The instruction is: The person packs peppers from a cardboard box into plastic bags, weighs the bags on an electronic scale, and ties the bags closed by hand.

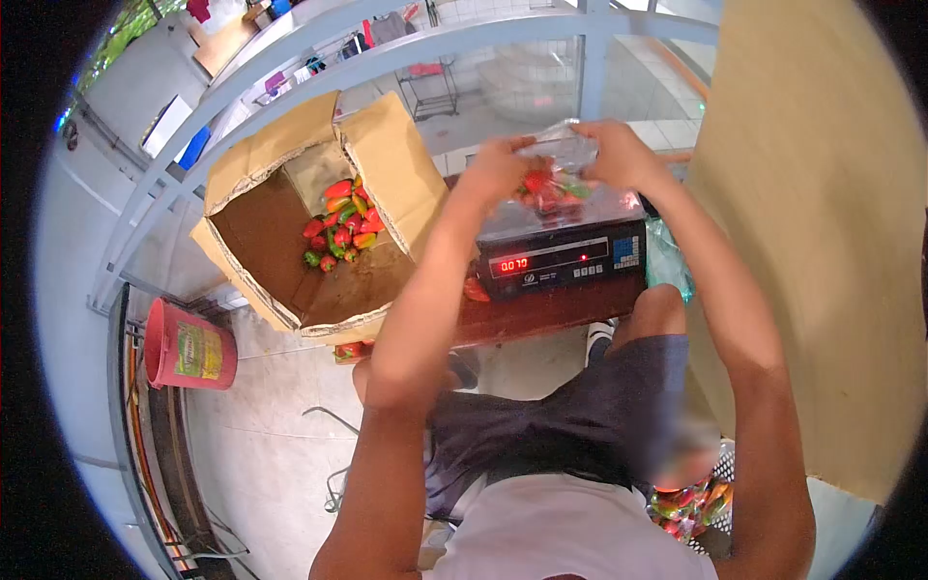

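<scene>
A clear plastic bag (553, 186) with red and green peppers inside hangs over the pan of a black digital scale (561, 259), whose red display appears to read 0.070. My left hand (502, 166) has its fingers closed at the bag's left upper edge. On the right side, my right hand (611, 153) pinches the bag's top edge. Both hands are slightly blurred. Left of the scale, an open cardboard box (391, 145) holds several red, orange and green peppers (348, 218).
The scale sits on a dark red bench (541, 319). A pink bucket (208, 355) stands on the floor at left. Bagged peppers (691, 507) lie in a white basket at lower right. Metal railing (435, 60) crosses behind; a tan panel (812, 232) rises at right.
</scene>
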The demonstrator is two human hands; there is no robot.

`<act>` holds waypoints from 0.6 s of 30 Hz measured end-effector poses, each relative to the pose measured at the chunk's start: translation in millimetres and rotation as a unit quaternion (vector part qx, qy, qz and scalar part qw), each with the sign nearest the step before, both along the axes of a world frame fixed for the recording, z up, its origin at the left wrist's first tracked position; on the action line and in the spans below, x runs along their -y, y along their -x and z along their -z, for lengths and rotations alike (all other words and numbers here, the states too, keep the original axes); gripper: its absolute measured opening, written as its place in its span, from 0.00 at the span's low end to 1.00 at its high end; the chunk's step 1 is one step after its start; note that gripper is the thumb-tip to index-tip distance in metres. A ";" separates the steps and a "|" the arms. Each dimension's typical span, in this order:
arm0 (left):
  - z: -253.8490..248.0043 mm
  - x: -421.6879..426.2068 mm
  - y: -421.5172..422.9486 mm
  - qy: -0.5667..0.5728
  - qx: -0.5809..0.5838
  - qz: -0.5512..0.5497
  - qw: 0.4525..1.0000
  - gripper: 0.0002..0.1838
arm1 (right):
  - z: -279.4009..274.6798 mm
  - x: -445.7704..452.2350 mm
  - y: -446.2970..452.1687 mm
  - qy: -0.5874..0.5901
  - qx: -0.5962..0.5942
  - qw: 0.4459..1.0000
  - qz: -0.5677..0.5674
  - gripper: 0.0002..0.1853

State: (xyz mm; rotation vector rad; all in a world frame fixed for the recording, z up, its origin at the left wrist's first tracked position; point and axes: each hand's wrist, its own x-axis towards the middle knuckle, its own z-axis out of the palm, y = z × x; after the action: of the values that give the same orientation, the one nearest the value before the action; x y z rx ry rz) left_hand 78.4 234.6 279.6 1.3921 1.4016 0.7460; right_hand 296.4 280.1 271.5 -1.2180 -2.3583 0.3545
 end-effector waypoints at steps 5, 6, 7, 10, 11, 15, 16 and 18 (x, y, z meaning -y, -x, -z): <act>-12.4 53.8 31.6 -0.123 0.273 -0.041 0.953 0.21 | -39.6 -1.3 8.8 0.084 -0.177 0.980 0.037 0.36; -8.9 71.1 36.1 -0.116 0.312 -0.050 0.942 0.21 | -31.3 -7.8 9.7 0.076 -0.150 0.985 0.039 0.36; 0.4 90.1 40.2 -0.092 0.338 -0.049 0.935 0.20 | -14.6 -16.2 11.4 0.070 -0.122 0.989 0.041 0.36; 46.1 142.4 51.1 -0.031 0.385 -0.050 0.921 0.19 | -7.5 -15.6 12.1 0.060 -0.098 0.992 0.042 0.36; 58.6 159.1 52.5 0.026 0.376 -0.077 0.923 0.19 | -7.9 -12.2 13.5 0.062 -0.098 0.992 0.040 0.36; 133.1 212.3 56.4 0.094 0.356 -0.108 0.924 0.19 | -4.9 -6.6 12.6 0.056 -0.114 0.992 0.010 0.34; 150.7 219.6 58.2 0.122 0.364 -0.126 0.915 0.18 | -1.0 -5.5 11.8 0.038 -0.121 0.992 -0.004 0.34; 182.4 231.9 61.7 0.181 0.379 -0.159 0.893 0.17 | 5.9 2.4 5.1 0.016 -0.155 0.987 -0.025 0.34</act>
State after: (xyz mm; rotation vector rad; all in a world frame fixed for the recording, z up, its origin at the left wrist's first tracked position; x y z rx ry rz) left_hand 16.7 2.7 97.2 0.4751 1.0553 1.0326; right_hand 291.2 277.6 265.6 -1.0350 -2.1242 0.5574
